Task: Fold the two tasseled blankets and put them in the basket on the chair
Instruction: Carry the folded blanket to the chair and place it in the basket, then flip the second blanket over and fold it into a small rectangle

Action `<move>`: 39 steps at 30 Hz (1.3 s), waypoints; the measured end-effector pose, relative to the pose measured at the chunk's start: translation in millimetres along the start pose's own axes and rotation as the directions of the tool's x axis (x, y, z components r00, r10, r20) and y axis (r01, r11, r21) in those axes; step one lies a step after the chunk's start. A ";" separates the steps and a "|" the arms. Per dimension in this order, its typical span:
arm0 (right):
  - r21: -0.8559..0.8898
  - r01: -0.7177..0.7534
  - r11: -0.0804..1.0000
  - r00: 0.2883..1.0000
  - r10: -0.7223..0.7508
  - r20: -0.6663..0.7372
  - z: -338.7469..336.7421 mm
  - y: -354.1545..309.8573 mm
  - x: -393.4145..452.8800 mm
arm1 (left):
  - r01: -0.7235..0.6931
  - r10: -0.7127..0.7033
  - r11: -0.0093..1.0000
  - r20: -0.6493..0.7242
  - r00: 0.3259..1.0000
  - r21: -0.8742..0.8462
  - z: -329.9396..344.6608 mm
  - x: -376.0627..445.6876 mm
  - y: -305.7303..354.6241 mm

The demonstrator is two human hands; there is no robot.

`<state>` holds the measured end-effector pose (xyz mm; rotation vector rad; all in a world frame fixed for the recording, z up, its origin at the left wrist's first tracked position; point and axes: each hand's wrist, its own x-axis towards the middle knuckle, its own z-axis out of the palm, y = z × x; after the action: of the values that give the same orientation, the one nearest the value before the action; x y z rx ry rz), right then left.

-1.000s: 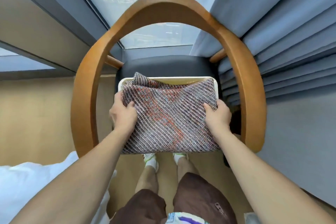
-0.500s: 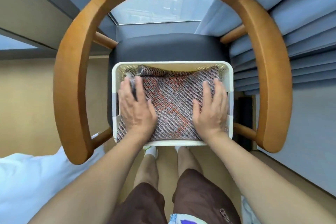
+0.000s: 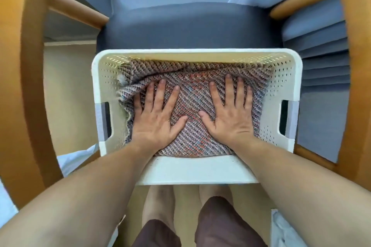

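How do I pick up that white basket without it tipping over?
Grab the white basket by the cutout handles in its two short walls, one on the left and one on the right. Come from both sides together, fingers through the slots, so it should lift level.

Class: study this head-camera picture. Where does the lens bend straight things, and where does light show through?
Head view: wide-angle distortion bows the wooden chair frame outward and swells the forearms; daylight glows through the basket perforations at its far corners; the hands and blanket look sharp, evenly lit.

white basket (image 3: 196,168), multicoloured (diagonal weave) blanket (image 3: 192,94)
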<state>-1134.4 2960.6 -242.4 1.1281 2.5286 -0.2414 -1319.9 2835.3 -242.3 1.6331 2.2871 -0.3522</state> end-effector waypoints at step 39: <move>0.089 0.904 0.418 0.407 -0.906 0.116 -250.7 -543.7 -427.7 | 0.595 -0.949 -0.253 0.316 0.001 -0.763 -119.0 -843.3 -196.2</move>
<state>-1339.8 2380.1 160.4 -0.4349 2.7085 -0.5788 -1262.4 2081.9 196.8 -0.7485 2.7790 0.8365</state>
